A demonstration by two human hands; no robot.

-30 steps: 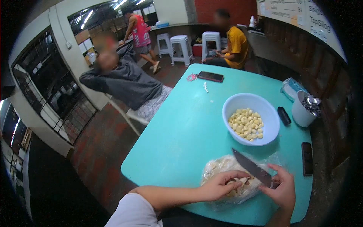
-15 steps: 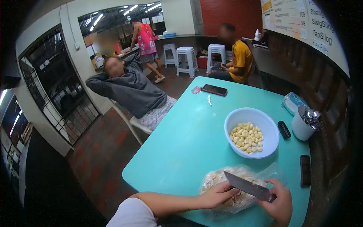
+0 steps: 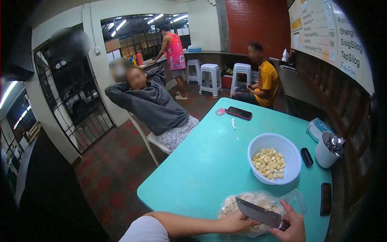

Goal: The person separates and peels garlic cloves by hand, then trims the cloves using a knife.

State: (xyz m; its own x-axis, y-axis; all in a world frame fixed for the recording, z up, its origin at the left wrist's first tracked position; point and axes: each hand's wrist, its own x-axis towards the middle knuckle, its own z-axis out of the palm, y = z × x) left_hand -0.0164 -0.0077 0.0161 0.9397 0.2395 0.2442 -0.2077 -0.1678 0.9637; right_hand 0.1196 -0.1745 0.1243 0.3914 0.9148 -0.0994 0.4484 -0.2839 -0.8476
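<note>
The right hand (image 3: 294,226) is closed on the dark handle of a broad kitchen knife (image 3: 260,212). The blade goes out from this hand toward the left, its tip a little raised, and lies above a clear plastic bag (image 3: 262,198) with pale contents. The left hand (image 3: 236,222) is at the near side of this bag, with its fingers bent under the blade. The blade covers their ends, so I cannot tell if they grip something.

Beyond both hands, just past the bag, stands a pale blue plastic bowl (image 3: 293,160). Peeled garlic cloves (image 3: 268,163) are gathered in it, more on its left side. Ahead of the right hand and to its right, beside the bowl, there is a small black object (image 3: 306,157); next to it are a white container (image 3: 325,156) of metal cutlery and a blue-and-white pack (image 3: 317,130). Nearer to the right hand, on its right, a dark flat object (image 3: 325,199) lies close to the edge of the turquoise table (image 3: 193,177). Far ahead of the left hand lie a phone (image 3: 239,113) and a pink beaded item (image 3: 220,111) near the far corner.
</note>
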